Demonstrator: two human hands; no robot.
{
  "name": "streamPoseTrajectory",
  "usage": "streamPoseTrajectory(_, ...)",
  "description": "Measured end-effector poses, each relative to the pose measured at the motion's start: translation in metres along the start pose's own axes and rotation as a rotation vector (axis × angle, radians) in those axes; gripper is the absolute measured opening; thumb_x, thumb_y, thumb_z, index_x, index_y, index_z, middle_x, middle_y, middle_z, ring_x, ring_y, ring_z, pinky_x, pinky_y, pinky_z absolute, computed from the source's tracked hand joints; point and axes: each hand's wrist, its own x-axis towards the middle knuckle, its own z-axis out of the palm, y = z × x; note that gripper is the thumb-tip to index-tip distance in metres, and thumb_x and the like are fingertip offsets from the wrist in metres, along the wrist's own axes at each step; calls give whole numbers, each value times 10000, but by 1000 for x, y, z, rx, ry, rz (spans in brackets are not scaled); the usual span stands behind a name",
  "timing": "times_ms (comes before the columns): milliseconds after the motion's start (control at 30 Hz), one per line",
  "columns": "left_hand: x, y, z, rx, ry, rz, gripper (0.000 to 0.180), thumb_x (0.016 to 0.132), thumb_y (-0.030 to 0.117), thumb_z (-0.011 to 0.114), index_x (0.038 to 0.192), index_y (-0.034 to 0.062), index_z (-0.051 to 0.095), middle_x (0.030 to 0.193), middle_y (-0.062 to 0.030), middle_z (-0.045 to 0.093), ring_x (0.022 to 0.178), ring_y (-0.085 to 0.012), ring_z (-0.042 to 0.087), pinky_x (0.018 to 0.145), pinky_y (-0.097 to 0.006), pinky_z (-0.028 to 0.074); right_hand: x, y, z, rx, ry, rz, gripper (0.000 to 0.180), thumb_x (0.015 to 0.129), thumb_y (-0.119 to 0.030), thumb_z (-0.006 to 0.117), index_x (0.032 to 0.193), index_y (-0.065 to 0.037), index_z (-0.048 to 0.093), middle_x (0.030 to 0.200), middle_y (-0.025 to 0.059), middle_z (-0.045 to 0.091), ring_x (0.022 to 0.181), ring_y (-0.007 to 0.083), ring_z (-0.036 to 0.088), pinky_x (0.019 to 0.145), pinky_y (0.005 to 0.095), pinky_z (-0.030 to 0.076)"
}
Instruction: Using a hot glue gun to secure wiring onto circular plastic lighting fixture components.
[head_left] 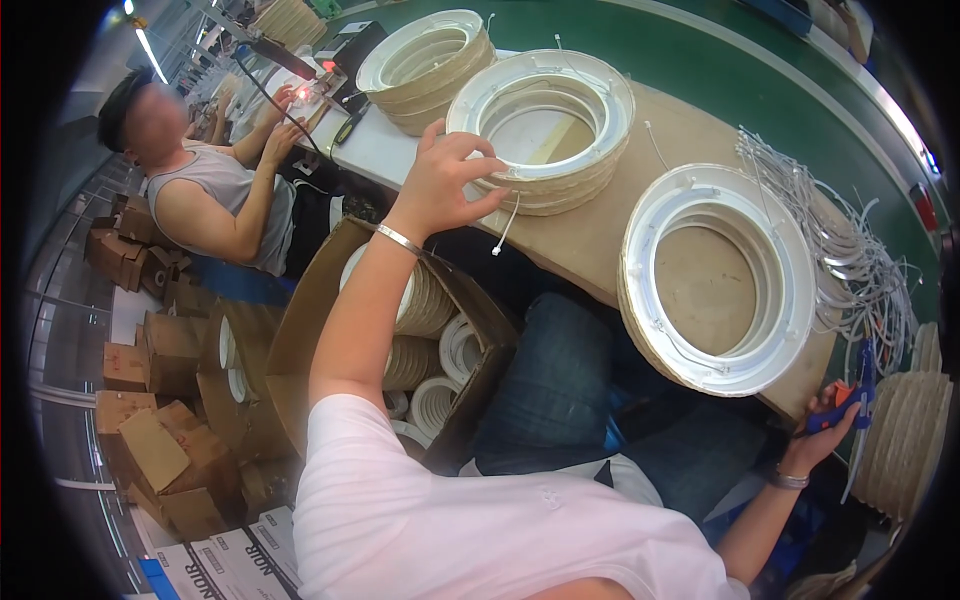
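Note:
My left hand (448, 182) is at the near left rim of a white ring stack (560, 185) with pale, ribbed sides. Its thumb and fingers are curled but apart, with nothing seen between them. Whether the fingertips touch the rim I cannot tell. A thin white lead with a small end piece (507, 225) hangs below the hand. At the table's right corner my right hand (832, 412) is closed around a blue gun-shaped tool (864, 385) with an orange part. Closer to that hand, another white ring stack (640, 290) lies on the table.
A third ring stack (440, 85) stands farther left. Loose whitish strands (850, 250) lie heaped along the right edge. An open carton (310, 300) with ring stacks stands below my left arm. A co-worker (220, 190) sits at left near a lit device (320, 85). More cartons (185, 460) are piled behind.

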Motion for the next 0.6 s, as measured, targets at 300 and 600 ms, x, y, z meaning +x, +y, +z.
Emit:
streamPoseTrajectory(300,0,-6,1,-44,-24,25,187,641,254,643,787,139,630,783,-28,591,775,-177,558,891,-440,310,-1,-1,4,-6,108,-10,377,877,-379,374,1018,-50,490,865,25,550,772,85,517,578,195,382)
streamPoseTrajectory(600,2,2,-2,18,-19,-2,161,630,178,630,783,131,633,755,-3,615,762,-144,568,735,-311,330,-1,-1,5,0,63,-2,363,877,-370,375,1001,-51,496,835,23,536,744,78,495,567,193,368)
